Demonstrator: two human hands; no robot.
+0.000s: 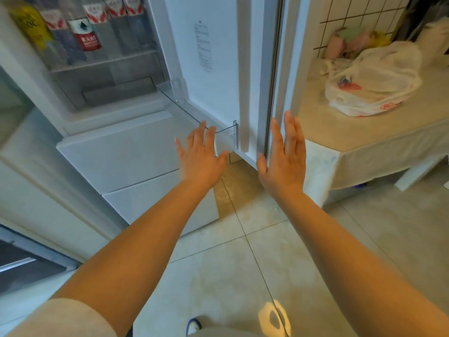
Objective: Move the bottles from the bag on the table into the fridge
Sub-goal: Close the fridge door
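Head view looks down past two bare forearms stretched toward an open fridge (116, 152). The left hand (200, 156) has its fingers spread and straight, holding nothing, in front of the clear door shelf (194, 115) at the foot of the fridge door (218, 57). The right hand (284, 156) is flat too, fingers straight and close together, holding nothing, right at the outer edge of that door; whether it actually touches the edge is hard to tell. Up on the fridge's inner shelf I count about five bottles (85, 32) standing in a row: one with a yellow label at the far left, one with a red label and white characters, and the others with red-and-white labels near their necks. The row is cut off by the top of the frame, so the count is not certain. Over to the right, one white plastic bag (374, 81) with red print lies slumped on the worktop (364, 132), which is covered with a pale cloth. A few pink and yellow items lie behind it against the white tiled wall (352, 15).
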